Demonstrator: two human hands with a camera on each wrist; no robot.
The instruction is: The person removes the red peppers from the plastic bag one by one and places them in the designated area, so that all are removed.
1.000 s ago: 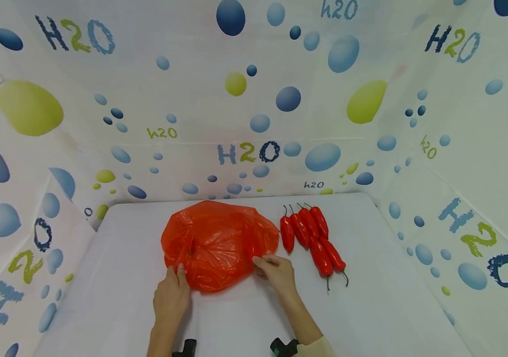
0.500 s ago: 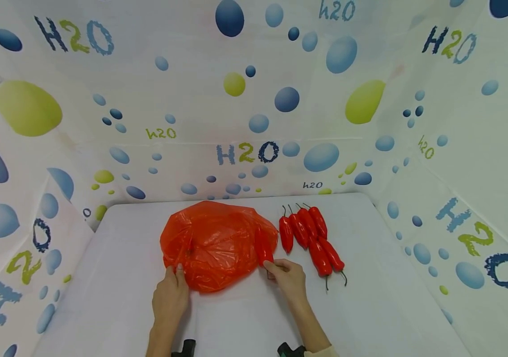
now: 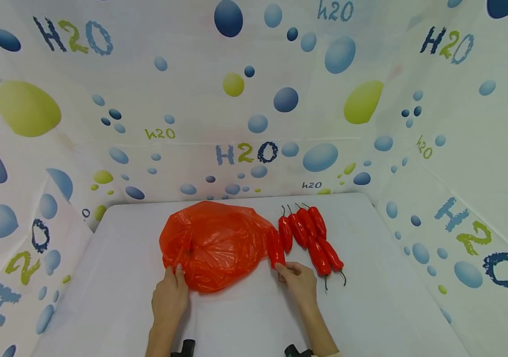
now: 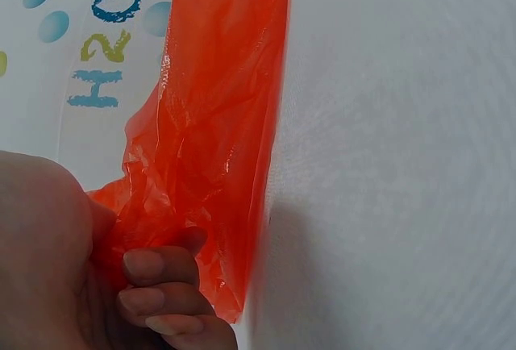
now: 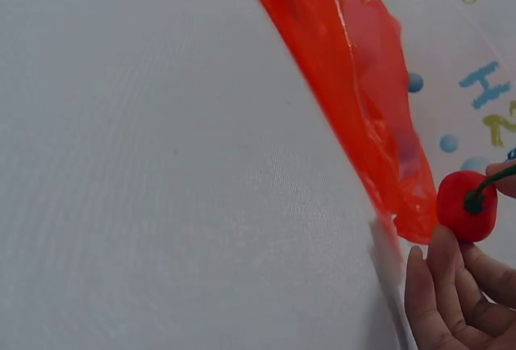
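Observation:
A crumpled red plastic bag lies on the white table, left of centre. My left hand pinches the bag's near left edge; in the left wrist view its curled fingers hold the thin plastic. Just off the bag's right side, my right hand grips a red chili pepper by its near, stem end. The right wrist view shows that pepper end-on with its green stem, between thumb and fingers, beside the bag. Whether anything lies inside the bag cannot be seen.
Several red chili peppers lie grouped to the right of the bag, close to my right hand. White sheets with printed bubbles and lettering stand behind the table and on both sides.
My right hand has moved right, drawing the chili pepper from over the bag's right part to outside its right edge. My left hand keeps its hold on the bag's edge.

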